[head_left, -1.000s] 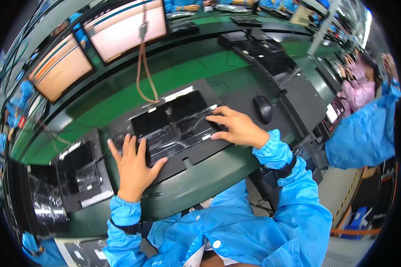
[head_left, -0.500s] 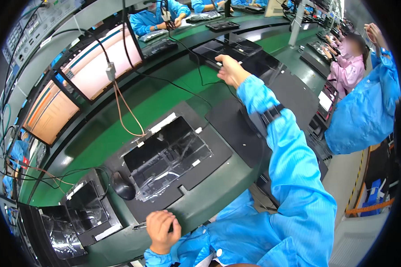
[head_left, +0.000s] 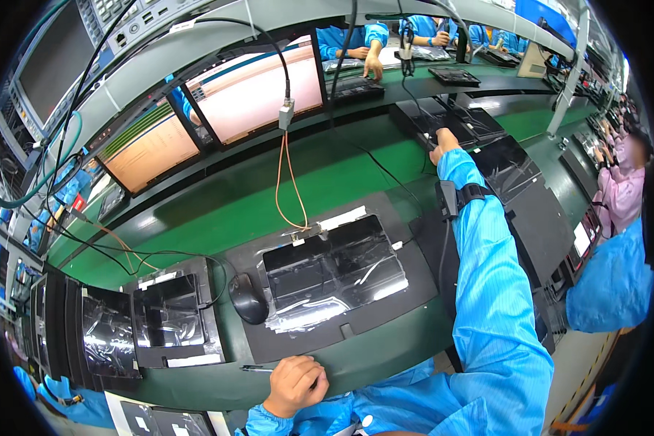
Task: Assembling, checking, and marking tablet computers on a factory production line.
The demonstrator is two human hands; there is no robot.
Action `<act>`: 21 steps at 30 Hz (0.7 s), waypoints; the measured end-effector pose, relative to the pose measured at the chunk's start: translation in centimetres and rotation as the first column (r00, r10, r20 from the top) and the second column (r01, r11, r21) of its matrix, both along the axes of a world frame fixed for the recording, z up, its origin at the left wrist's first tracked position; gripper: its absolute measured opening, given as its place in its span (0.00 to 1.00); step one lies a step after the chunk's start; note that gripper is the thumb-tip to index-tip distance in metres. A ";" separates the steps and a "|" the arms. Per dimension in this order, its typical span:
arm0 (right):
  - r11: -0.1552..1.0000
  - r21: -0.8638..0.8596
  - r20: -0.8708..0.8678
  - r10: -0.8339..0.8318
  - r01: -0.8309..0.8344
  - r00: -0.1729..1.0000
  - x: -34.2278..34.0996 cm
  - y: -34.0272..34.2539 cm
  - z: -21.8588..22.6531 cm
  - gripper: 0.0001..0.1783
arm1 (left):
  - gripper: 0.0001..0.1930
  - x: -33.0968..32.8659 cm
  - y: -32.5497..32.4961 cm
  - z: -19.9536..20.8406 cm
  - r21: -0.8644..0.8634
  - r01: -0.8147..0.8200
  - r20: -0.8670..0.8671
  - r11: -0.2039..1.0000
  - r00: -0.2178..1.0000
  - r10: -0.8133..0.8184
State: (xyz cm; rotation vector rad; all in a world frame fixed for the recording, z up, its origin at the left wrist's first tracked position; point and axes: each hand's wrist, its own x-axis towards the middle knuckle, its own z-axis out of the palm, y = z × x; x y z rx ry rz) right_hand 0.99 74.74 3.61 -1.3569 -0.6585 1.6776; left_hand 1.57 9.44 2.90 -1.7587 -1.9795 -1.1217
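Observation:
My right arm stretches to the far right of the bench. There my right hand (head_left: 445, 145) is curled over a dark flat panel (head_left: 416, 118); its fingertips are partly hidden and I cannot make out what they grip. A black strap (head_left: 475, 192) circles that wrist. By the front edge my left hand (head_left: 295, 385) rests in a loose fist, with nothing visible in it. A pen (head_left: 256, 368) lies beside its knuckles. Between the hands, a black tablet-like screen (head_left: 334, 261) under clear film lies on a dark mat (head_left: 403, 320), with a copper-coloured cable at its top edge.
A black mouse (head_left: 248, 298) sits left of the mat. Farther left lie another film-covered screen (head_left: 168, 312) and a dark panel (head_left: 109, 334). Two monitors (head_left: 261, 91) stand behind. Cables hang from the overhead rail. Co-workers in blue sit across; one in pink (head_left: 623, 192) is at right.
The view has swung, so the bench sits differently in the picture. My right hand has reached farther out and down onto the dark panel. The left hand stays closed near the front edge.

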 end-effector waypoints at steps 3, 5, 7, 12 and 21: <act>0.998 0.015 0.052 0.065 -0.066 0.997 0.8 4.7 -3.2 0.24 | 0.10 -0.1 0.4 -0.1 0.003 0.001 0.003 1.000 1.000 -0.001; 0.984 -0.008 -0.017 0.175 -0.175 0.984 1.7 6.0 -4.4 0.21 | 0.10 -0.3 0.9 -0.3 0.000 0.019 0.008 1.000 1.000 -0.019; 0.988 0.029 -0.163 0.156 -0.154 0.974 -0.9 1.9 -2.7 0.17 | 0.10 -0.3 0.3 -0.1 -0.040 0.020 0.013 0.999 1.000 -0.019; 0.982 0.186 -0.496 0.074 0.022 0.865 -0.4 -1.5 1.3 0.18 | 0.09 -0.2 0.3 -0.1 -0.033 -0.018 0.000 0.999 1.000 0.018; 0.906 0.298 -0.410 0.407 -0.301 0.816 20.2 -5.7 8.2 0.17 | 0.10 -0.3 0.6 -0.6 -0.018 0.008 -0.028 1.000 1.000 -0.009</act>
